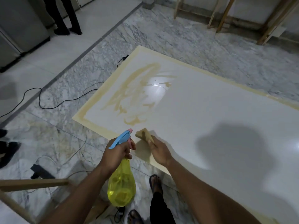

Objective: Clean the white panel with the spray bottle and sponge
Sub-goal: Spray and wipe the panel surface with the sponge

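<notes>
The panel (202,110) lies flat on the floor (161,33) before me. My left hand (117,155) holds the spray bottle (121,186) beside its near edge, with the sponge (144,135) in my right hand (159,152) just to the right, over the panel.

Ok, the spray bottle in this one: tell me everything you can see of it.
The spray bottle has a translucent yellow plastic body, a light blue trigger head and a pink nozzle tip. The left hand grips it around the neck, holding it in the air, body hanging toward the floor and nozzle pointing at the white panel. Nothing else touches it. Liquid level is unclear.
</notes>
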Available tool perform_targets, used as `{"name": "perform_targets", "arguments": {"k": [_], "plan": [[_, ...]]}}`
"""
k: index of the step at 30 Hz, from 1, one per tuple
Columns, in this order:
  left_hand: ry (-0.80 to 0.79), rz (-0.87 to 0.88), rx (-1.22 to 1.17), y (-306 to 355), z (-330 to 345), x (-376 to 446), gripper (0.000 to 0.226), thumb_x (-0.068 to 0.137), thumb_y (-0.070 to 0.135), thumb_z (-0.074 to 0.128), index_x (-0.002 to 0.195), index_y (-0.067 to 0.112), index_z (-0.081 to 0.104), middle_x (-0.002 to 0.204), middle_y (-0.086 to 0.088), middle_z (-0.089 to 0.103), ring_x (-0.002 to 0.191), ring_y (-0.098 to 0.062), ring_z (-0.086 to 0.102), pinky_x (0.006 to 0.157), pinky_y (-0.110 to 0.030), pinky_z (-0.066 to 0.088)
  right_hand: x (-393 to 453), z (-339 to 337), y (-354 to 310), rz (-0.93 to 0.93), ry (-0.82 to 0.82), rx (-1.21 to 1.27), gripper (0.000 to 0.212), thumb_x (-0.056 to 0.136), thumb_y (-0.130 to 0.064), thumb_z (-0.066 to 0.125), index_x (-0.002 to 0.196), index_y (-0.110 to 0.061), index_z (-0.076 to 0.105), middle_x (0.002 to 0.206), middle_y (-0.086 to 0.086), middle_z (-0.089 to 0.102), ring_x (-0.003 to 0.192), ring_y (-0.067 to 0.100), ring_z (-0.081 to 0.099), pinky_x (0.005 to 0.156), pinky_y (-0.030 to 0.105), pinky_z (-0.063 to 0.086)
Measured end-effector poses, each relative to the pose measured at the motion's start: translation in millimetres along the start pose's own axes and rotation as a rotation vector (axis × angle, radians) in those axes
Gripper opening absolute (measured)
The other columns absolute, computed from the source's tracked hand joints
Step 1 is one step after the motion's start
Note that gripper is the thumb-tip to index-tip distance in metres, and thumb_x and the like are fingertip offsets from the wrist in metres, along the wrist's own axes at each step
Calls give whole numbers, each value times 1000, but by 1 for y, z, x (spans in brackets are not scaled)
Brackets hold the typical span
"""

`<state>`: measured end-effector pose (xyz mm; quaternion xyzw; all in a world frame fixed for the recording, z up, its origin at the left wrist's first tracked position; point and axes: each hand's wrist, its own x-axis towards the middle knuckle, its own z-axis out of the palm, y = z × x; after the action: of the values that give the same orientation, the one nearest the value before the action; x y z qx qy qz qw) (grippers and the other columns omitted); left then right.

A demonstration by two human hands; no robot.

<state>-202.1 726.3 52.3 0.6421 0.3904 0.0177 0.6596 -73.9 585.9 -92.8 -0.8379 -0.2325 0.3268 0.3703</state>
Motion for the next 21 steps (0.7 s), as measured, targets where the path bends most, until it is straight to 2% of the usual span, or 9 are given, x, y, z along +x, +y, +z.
{"name": "perform_targets", "arguments": {"k": [4,6,9,11,14,16,19,21], "plan": [[-2,25,-2,16,4,20,36,82,-11,43,115,-16,57,99,-29,65,86,-24,61,61,-32,54,28,-52,-10,145,59,397,37,106,-36,44,134,-18,62,127,11,69,119,31,65,103,45,50],[18,30,-10,24,5,37,39,84,-10,44,121,-12,57,98,-29,65,81,-29,59,59,-29,55,55,-81,-15,180,101,550,35,102,-40,48,125,-21,68,125,10,71,114,30,68,103,48,52],[54,39,5,35,7,63,37,83,-10,44,117,-14,58,97,-28,66,81,-27,62,60,-29,55,96,-122,-24,198,140,550,26,106,-38,44,108,-30,68,113,7,74,95,27,71,83,43,56],[56,39,24,45,12,90,33,86,-10,43,115,-16,58,101,-28,67,79,-25,62,57,-26,55,132,-150,-27,171,163,543,29,108,-36,40,116,-26,67,110,8,73,92,27,71,77,40,56],[65,40,38,65,20,127,25,86,-11,43,101,-15,63,101,-24,68,79,-30,56,55,-26,53,185,-188,-29,143,210,431,38,107,-39,41,132,-19,62,112,7,72,93,26,71,75,37,57],[66,45,50,78,26,158,23,87,-11,43,94,-11,65,99,-24,68,81,-31,56,55,-27,54,228,-217,-29,111,265,281,44,105,-45,41,134,-18,60,114,10,71,97,32,71,81,45,60],[71,87,60,92,34,192,29,88,-6,46,111,-19,58,96,-25,67,81,-27,56,56,-27,55,285,-257,-28,38,372,11,41,105,-43,39,129,-16,57,111,19,71,98,45,69,83,56,57],[46,112,33,100,39,213,40,74,4,49,108,-15,62,90,-20,69,71,-29,56,54,-24,55,319,-278,-29,3,433,-183,37,107,-32,37,135,-13,53,117,23,68,103,47,65,84,50,52]]}}
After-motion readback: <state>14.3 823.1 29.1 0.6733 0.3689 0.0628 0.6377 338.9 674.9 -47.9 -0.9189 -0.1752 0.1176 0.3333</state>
